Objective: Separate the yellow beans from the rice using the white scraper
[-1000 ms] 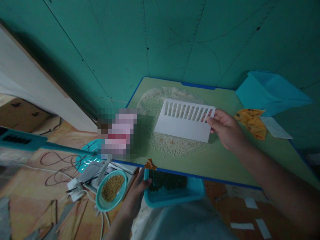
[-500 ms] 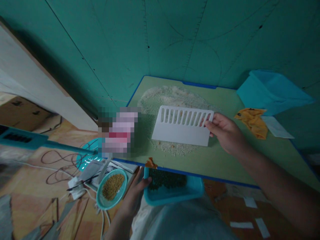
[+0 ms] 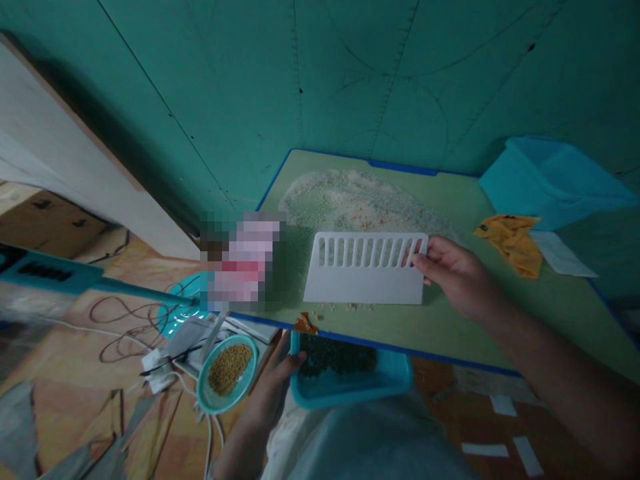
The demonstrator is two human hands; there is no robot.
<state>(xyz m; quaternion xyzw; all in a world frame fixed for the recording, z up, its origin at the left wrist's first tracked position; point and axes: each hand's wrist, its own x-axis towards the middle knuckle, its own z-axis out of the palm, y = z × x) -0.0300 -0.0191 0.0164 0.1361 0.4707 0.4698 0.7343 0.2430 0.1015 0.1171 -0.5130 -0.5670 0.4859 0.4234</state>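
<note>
Right hand (image 3: 457,277): closed on the right end of the scraper, thumb across its front.
Scraper (image 3: 365,277): flat white plastic, a row of upright slots along the top, straight lower edge resting on the board near its front edge.
Board (image 3: 450,333): smooth pale green with a blue rim.
Grains (image 3: 350,200): pale and fine, in a wide patch behind the scraper, with a few orange specks.
Left hand (image 3: 273,393): gripping the left rim of the tray, thumb over the edge.
Tray (image 3: 350,399): teal plastic, rectangular with rounded corners, just below the board's front edge, holding dark green granules (image 3: 335,357).
Bowl (image 3: 203,393): round, teal, filled with tan granules, left of the tray.
Cloth (image 3: 515,243): orange, crumpled, on the board's right side.
</note>
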